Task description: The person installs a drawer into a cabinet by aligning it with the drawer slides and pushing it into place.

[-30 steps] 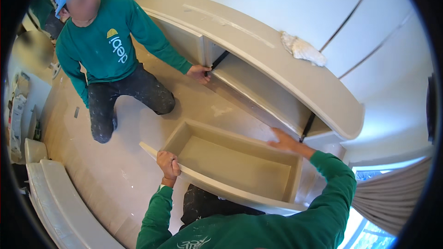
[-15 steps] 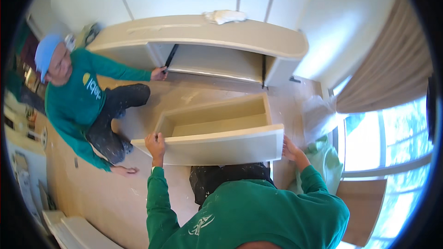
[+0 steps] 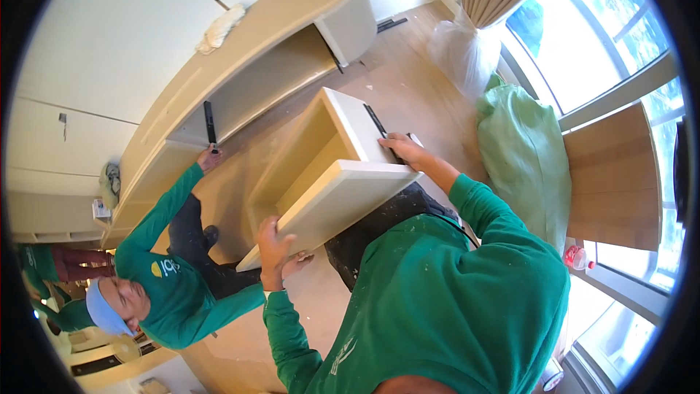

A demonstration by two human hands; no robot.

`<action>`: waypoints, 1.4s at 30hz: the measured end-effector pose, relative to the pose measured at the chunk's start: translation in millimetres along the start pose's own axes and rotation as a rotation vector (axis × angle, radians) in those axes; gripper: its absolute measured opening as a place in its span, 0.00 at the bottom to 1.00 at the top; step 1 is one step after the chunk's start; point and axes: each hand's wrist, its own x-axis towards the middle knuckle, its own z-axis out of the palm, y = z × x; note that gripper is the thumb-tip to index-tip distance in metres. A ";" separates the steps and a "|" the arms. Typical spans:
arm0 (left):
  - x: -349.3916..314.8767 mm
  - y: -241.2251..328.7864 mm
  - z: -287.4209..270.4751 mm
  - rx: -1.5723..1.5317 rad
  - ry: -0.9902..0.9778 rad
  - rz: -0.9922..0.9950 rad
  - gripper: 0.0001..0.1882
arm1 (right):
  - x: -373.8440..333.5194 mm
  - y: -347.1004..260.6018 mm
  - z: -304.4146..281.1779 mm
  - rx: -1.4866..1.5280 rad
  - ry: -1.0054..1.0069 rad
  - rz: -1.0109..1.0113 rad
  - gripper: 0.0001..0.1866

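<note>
A cream wooden drawer (image 3: 372,184) is tilted in front of me, its open box facing the cabinet. My left hand (image 3: 273,246) grips the left part of its front panel, thumb on the face and fingers over the top edge. On the drawer's right side, my right hand (image 3: 403,150) grips next to a black drawer slide (image 3: 376,121); its fingertips are partly hidden. Beyond lies the long cream cabinet (image 3: 292,22) with an open bay. A co-worker's hand (image 3: 210,157) touches another black slide (image 3: 210,122) in that bay.
A co-worker in green (image 3: 168,277) kneels at the left, one hand near the drawer's left end. At the right are a green sack (image 3: 521,160), a clear plastic bag (image 3: 467,55), a cardboard sheet (image 3: 612,175) and a bottle (image 3: 576,257). A white cloth (image 3: 220,29) lies on the cabinet.
My view has turned to the right. The drawer now tilts more, with its right side raised. My right hand has moved from the front panel's edge to the drawer's side by the slide.
</note>
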 end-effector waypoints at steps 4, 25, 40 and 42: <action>25.8 38.0 11.7 0.110 -0.020 -0.042 0.29 | -12.9 -17.8 13.1 0.079 0.002 -0.005 0.28; 90.0 20.9 48.2 0.174 -0.030 -0.012 0.37 | 53.6 25.9 -18.8 0.176 0.106 -0.033 0.16; 145.8 79.4 38.0 0.380 -0.116 0.236 0.33 | 89.9 31.8 16.7 0.720 0.138 0.351 0.15; 143.5 70.2 32.1 0.400 -0.132 0.225 0.34 | 101.3 24.4 23.5 0.676 0.117 0.378 0.15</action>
